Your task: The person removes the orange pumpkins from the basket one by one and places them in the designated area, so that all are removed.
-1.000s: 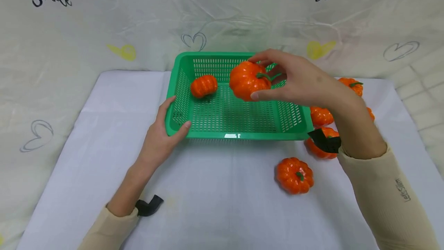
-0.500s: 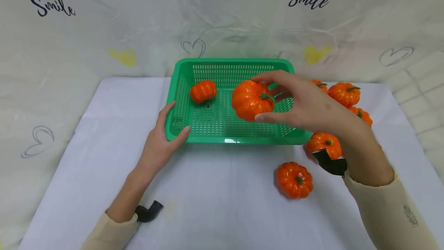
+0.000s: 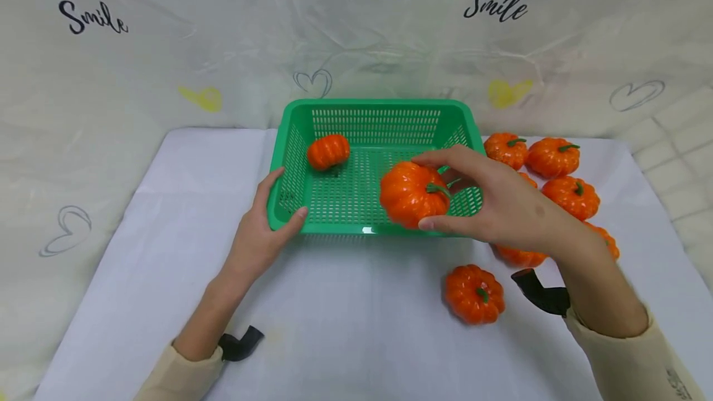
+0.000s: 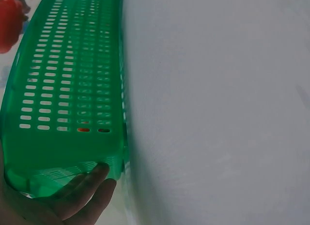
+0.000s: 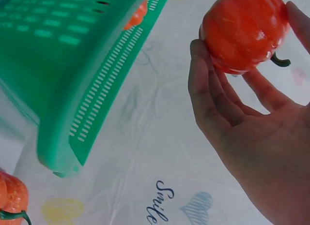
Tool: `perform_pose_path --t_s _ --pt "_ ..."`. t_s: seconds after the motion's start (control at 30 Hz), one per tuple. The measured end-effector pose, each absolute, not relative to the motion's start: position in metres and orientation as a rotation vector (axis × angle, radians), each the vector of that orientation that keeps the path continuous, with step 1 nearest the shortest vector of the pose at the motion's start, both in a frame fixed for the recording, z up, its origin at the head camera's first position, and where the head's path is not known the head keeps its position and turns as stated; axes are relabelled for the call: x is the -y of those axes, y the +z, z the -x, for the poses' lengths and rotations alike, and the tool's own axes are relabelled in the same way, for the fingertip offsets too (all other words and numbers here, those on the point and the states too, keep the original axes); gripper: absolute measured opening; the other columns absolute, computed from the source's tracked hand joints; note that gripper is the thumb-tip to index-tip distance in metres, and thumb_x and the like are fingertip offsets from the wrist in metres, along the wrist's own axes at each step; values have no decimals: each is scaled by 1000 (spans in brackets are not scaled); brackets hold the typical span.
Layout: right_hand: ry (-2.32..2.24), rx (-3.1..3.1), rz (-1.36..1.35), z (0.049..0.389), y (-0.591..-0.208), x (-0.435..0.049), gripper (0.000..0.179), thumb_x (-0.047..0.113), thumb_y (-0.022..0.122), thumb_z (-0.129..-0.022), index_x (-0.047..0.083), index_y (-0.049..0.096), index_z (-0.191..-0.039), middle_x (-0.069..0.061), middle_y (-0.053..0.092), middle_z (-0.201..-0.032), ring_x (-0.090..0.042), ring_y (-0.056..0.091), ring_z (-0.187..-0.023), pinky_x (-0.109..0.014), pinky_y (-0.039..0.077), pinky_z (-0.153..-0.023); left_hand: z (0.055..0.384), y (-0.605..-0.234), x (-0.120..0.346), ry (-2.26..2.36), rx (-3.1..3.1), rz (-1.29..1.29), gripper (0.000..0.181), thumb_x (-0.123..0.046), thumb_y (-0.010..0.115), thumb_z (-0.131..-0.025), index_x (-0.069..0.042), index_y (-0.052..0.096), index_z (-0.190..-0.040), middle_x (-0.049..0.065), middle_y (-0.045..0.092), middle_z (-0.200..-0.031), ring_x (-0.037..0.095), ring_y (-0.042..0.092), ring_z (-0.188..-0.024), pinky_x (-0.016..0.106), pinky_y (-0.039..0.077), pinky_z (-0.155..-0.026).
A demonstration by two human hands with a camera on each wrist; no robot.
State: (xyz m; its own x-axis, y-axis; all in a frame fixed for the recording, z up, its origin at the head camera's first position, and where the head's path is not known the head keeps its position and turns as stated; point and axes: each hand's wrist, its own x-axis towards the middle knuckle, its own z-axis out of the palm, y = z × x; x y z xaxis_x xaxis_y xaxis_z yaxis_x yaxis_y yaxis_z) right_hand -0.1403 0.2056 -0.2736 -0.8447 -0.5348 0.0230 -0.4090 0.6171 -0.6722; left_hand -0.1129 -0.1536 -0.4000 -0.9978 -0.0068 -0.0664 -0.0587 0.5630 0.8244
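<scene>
My right hand holds a glossy orange pumpkin with a green stem, fingers and thumb spread round its sides. In the head view this pumpkin overlaps the front rim of a green slotted basket, toward its right end. The right wrist view shows the held pumpkin beside the basket wall. With my left hand I grip the basket's left end, thumb over the front corner; the left wrist view has its fingers curled against the end wall. Inside the basket, at the back left, lies a smaller ribbed orange pumpkin.
Several orange pumpkins cluster right of the basket, among them one at the back, partly behind my right arm. A single pumpkin sits in front of the basket's right end. White cloth covers the table; a printed sheet hangs behind.
The held pumpkin and my right hand have come nearer, from over the basket's middle to its front rim. My left hand keeps its grip. The head view has tilted up slightly.
</scene>
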Motion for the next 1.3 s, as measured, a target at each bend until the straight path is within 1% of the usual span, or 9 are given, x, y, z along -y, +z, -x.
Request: perform_pose_path --t_s 0.1,0.3,0.47,0.67,0.87,1.0,1.13,1.3 --pt "-1045 -2656 800 134 -278 -208 69 38 88 -84 33 57 -145 11 61 -138 -12 62 -114 -15 49 -97 112 -400 154 1452 -2722 55 81 -57 66 -97 -54 17 -160 9 41 -165 32 52 -139 57 45 -110" --pt "-1039 -2674 756 121 -288 -214 70 39 91 -80 39 57 -141 20 61 -131 -2 61 -107 -21 54 -93 111 -401 153 1443 -2722 55 81 -57 66 -97 -53 17 -160 9 41 -165 32 52 -139 56 46 -109" --pt "-1103 -2647 816 112 -297 -216 70 32 93 -78 37 59 -139 21 61 -126 -3 61 -105 -20 54 -91 109 -401 154 1431 -2731 62 81 -57 66 -97 -52 17 -161 9 41 -165 32 53 -138 56 47 -108" --pt "-1124 -2640 848 106 -304 -217 71 33 94 -77 38 59 -139 23 61 -124 -3 60 -102 -19 53 -90 110 -402 154 1439 -2728 64 81 -57 66 -96 -52 17 -161 9 41 -165 32 52 -139 56 46 -108" --pt "-1108 -2643 898 99 -311 -219 73 35 93 -77 38 58 -140 22 60 -125 -1 59 -100 -20 55 -87 111 -401 154 1448 -2721 60 81 -56 67 -96 -52 17 -161 8 41 -165 31 52 -139 56 46 -109" --pt "-1104 -2616 920 94 -317 -222 73 35 92 -78 35 57 -142 19 60 -126 -2 58 -102 -22 55 -87 111 -401 153 1446 -2719 57 82 -56 67 -97 -50 17 -162 9 40 -166 32 51 -139 56 46 -110" --pt "-1106 -2577 901 90 -323 -223 71 37 90 -80 36 56 -142 18 60 -127 -2 60 -104 -23 55 -88 111 -400 153 1448 -2720 55 82 -56 67 -96 -50 17 -162 9 40 -166 32 51 -140 57 46 -110" --pt "-1108 -2557 859 86 -329 -223 69 42 89 -80 36 57 -141 18 61 -124 -2 62 -102 -24 57 -88 112 -399 153 1441 -2733 48 82 -56 66 -96 -51 17 -161 8 40 -166 32 53 -138 56 47 -108"
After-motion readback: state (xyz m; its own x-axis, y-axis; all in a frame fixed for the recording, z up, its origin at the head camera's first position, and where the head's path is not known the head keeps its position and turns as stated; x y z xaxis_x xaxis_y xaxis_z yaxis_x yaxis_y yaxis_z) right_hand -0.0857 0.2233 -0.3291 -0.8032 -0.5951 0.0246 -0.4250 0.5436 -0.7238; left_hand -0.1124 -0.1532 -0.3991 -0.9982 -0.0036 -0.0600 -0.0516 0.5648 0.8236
